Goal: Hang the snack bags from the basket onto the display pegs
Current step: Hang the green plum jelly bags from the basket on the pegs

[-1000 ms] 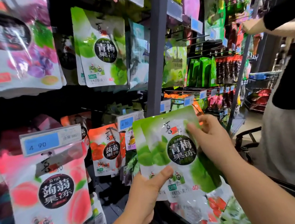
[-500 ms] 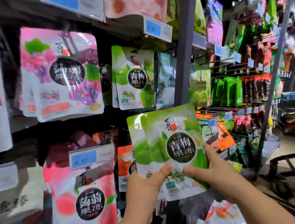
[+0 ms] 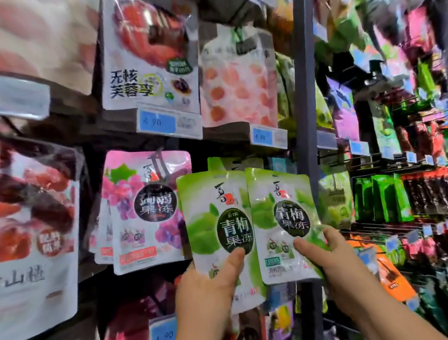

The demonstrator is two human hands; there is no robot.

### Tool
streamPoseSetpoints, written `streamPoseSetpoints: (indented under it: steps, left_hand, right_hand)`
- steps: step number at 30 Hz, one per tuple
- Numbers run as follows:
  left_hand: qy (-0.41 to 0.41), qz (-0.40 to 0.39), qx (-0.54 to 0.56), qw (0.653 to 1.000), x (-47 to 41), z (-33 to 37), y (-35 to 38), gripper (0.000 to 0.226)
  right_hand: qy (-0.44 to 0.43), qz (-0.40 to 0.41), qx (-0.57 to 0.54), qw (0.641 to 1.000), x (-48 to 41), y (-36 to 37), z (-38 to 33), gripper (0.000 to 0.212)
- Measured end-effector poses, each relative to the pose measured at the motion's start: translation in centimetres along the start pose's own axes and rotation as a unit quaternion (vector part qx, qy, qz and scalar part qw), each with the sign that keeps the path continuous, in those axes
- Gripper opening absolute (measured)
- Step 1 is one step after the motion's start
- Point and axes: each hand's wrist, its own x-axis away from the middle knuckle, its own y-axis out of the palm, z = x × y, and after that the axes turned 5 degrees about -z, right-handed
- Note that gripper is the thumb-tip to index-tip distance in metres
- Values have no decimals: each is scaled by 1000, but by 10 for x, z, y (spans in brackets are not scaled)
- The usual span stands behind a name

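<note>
Two forearms rise from the bottom edge, just left of the grey upright post point(image 3: 303, 81) of the display rack. The left grip point(image 3: 204, 293) holds a left green bag point(image 3: 218, 227) by its lower part, thumb flat on the front and fingers hidden behind. The right grip point(image 3: 339, 266), almost at the foot of the post, pinches a right green bag point(image 3: 282, 219) the same way, thumb on the front and fingers curled round its right edge. Both bags stand upright, side by side, their inner edges meeting; the right one seems to lie slightly over the left. Its outer edge reaches the post.

Behind them, left of the post, the top of another green bag point(image 3: 218, 163) shows on the rack. Further left of the post hangs a pink grape bag point(image 3: 145, 207), with more packs stacked behind it. A blue price tag point(image 3: 163, 337) sits below that, beside the left forearm. Higher up, left of the post, a white plum bag point(image 3: 146, 52) and a bag of orange sweets point(image 3: 235, 89) hang, each with a blue tag under it. Large red and white packs point(image 3: 22, 237) fill the far left, blurred.

Right of the post, the aisle runs on: an orange pack point(image 3: 391, 276) low down, then rows of green packs point(image 3: 381, 198) and dark red packs point(image 3: 428, 192) on wire pegs, and blurred bright bags above.
</note>
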Motion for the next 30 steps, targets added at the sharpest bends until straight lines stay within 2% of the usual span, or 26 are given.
streamPoseSetpoints:
  steps: [2, 4, 11, 15, 20, 24, 30]
  left_hand:
    - [2, 16, -21, 1000, -3, 8, -7, 19]
    - [-3, 21, -21, 1000, -2, 14, -11, 20]
    - [9, 37, -15, 999, -5, 23, -15, 7]
    - [29, 30, -10, 999, -9, 23, -14, 11]
    - [29, 20, -10, 999, -10, 21, -16, 1]
    - [37, 25, -3, 999, -10, 19, -19, 4]
    - [39, 32, -4, 999, -8, 15, -24, 6]
  right_hand:
    - [-4, -9, -24, 1000, -13, 6, -7, 70]
    - [-11, -25, -44, 999, -24, 12, -14, 58]
    - [-27, -50, -65, 996, -55, 25, -24, 60]
    - [-28, -53, -68, 996, -66, 26, -25, 53]
    - [-12, -51, -63, 997, -74, 24, -25, 40]
    - [-8, -52, -53, 997, -78, 25, -23, 37]
    - [-6, -35, -24, 999, -100, 30, -10, 50]
